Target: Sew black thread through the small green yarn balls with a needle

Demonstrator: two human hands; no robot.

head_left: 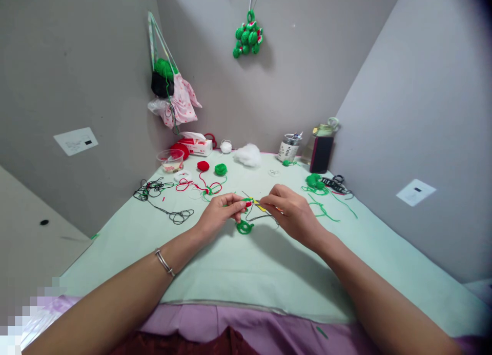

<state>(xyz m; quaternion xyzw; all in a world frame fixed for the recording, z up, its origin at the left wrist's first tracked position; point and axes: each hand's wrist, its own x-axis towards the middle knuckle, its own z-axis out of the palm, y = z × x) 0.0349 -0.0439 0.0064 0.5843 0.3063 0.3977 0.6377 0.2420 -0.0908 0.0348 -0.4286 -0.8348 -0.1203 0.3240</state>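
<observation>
Over the middle of the table, my left hand point(226, 209) pinches a small red, green and white crochet piece point(248, 203) between thumb and fingers. Close by on the right, my right hand point(288, 209) is closed on a slim yellow-and-orange tool point(260, 206); its tip meets the crochet piece, and the fingers hide much of it, so I cannot tell its exact kind. Just below the left fingertips is a coiled green yarn piece point(245, 227). Dark thread point(265, 216) trails beneath the right hand.
Tangled black yarn point(180, 215) lies left, with a red yarn ball point(203, 166) and green yarn ball point(220, 169) behind. White stuffing point(248, 155), a tissue box point(198, 147) and a pen can point(288, 149) stand at the back. A phone point(322, 155) leans right, near green yarn point(315, 181).
</observation>
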